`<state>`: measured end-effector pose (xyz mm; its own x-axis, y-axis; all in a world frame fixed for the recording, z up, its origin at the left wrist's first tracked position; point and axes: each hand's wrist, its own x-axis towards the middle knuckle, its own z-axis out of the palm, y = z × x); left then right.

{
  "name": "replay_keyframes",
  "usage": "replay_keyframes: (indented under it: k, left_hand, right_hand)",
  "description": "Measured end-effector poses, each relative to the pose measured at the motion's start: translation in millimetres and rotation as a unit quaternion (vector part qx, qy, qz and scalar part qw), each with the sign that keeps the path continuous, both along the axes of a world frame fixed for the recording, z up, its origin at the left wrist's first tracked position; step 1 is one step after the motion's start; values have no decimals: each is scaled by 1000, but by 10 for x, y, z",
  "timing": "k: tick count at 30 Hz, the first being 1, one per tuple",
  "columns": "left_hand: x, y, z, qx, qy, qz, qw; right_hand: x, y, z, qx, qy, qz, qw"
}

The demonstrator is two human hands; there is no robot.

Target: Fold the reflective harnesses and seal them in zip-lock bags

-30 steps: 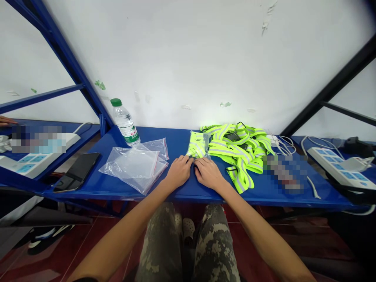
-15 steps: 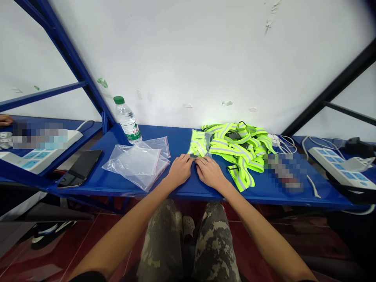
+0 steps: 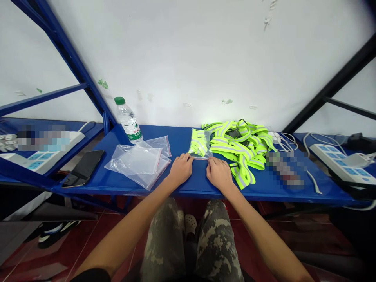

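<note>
A clear zip-lock bag point(image 3: 200, 143) with a folded neon-yellow reflective strap inside lies flat on the blue table, its sealing edge toward me. My left hand point(image 3: 181, 169) pinches the near left corner of this bag, fingers curled together. At the near right corner, my right hand point(image 3: 219, 172) has its fingers bent and closed on the edge. To the right spreads a tangled heap of neon-yellow reflective straps point(image 3: 239, 145) with black buckles. Several flat clear zip-lock bags point(image 3: 138, 160) overlap on the left.
A water bottle point(image 3: 129, 121) with a green cap stands at the back left. A black phone point(image 3: 84, 168) lies by the left edge. White cables point(image 3: 287, 141) and a blurred-out item point(image 3: 284, 168) lie at right. Power strips point(image 3: 343, 162) rest on neighbouring tables.
My right hand has slid right along the bag's near edge, away from my left hand, uncovering that edge. The left hand stays at its corner.
</note>
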<state>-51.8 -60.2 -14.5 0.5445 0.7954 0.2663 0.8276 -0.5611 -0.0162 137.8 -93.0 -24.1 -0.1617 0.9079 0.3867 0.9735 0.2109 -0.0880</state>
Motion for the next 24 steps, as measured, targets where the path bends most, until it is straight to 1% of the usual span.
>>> replay_keyframes:
  k: [3,6,8,10,12,14,19,24]
  left_hand:
    - [12,-3,-6,3,-3,2,1000]
    - [23,1,-8,6,-14,-2,1000]
    - [29,9,-11,6,-17,-3,1000]
    - [32,21,-14,3,-15,-3,1000]
    - [33,31,-16,0,-10,-4,1000]
    - [31,38,-15,-1,-6,-9,1000]
    - [26,34,4,-3,-2,-14,1000]
    - [27,23,16,-7,-6,-13,1000]
  right_hand:
    - [2,-26,-7,6,6,-36,999]
    - [13,-38,-10,18,6,-49,999]
    - [20,-34,-10,34,1,-36,999]
    - [22,-20,-9,42,-9,-7,999]
    - [18,-4,-6,38,-18,18,999]
    - [8,7,-2,30,-19,23,999]
    - [-9,-9,-10,26,-3,-21,999]
    - [8,-22,-40,59,8,-62,996]
